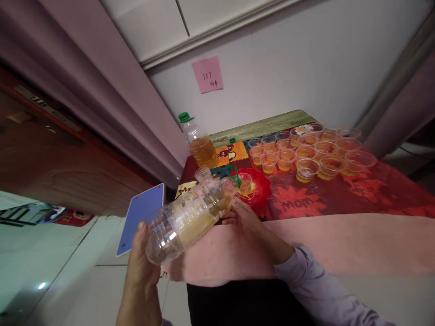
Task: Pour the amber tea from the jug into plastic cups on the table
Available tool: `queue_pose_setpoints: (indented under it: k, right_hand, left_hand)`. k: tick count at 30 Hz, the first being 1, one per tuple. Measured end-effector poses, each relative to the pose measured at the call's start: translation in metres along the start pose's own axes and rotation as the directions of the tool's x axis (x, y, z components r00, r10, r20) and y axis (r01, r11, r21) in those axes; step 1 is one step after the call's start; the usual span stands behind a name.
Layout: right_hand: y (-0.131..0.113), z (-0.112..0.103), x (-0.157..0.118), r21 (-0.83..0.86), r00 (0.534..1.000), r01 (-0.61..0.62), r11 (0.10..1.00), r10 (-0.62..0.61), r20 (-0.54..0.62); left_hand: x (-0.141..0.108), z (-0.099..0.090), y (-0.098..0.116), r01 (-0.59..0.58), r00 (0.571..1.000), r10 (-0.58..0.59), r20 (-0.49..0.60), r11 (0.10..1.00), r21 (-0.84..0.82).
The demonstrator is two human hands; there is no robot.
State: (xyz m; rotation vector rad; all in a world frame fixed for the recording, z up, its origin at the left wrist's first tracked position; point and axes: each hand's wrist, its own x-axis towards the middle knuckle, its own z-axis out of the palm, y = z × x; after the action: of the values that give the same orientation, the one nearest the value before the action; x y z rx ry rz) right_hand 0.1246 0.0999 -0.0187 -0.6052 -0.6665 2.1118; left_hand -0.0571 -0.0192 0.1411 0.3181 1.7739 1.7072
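Note:
A large clear plastic bottle (190, 222) lies tilted across my view with yellowish liquid inside. Its neck points right, with a green handle (234, 173) beside it. My left hand (141, 251) is closed on the bottle's base end. Around the neck end, my right hand (245, 218) grips from below, its fingers partly hidden. Under the mouth stands a clear plastic cup (247, 182), set on a red scalloped plate (267, 192). I cannot tell whether liquid is flowing.
Several clear cups with amber liquid (307, 170) stand in rows at the right. A second bottle (203, 153) with a green cap stands at the back left. Nearby lie a loose green cap (232, 141) and a small clear cup (203, 173). A blue stool (142, 217) is beside the table.

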Motion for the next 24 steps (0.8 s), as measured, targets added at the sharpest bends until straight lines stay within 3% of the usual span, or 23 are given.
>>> queue_pose_setpoints:
  k: [14,20,24]
  right_hand:
    - [-0.004,0.003,-0.004,-0.010,1.000,-0.012,1.000,0.012,0.004]
    - [-0.018,0.010,-0.012,0.032,0.994,0.107,0.994,-0.108,0.011]
    - [-0.025,0.013,-0.013,0.152,0.990,0.141,0.978,-0.144,0.006]
  left_hand:
    - [0.007,-0.007,-0.007,0.004,1.000,-0.004,0.007,1.000,-0.030]
    - [0.023,-0.014,-0.033,0.015,0.997,-0.003,0.077,0.986,-0.166]
    - [0.027,-0.004,-0.059,0.036,0.995,-0.007,0.096,0.954,-0.299]
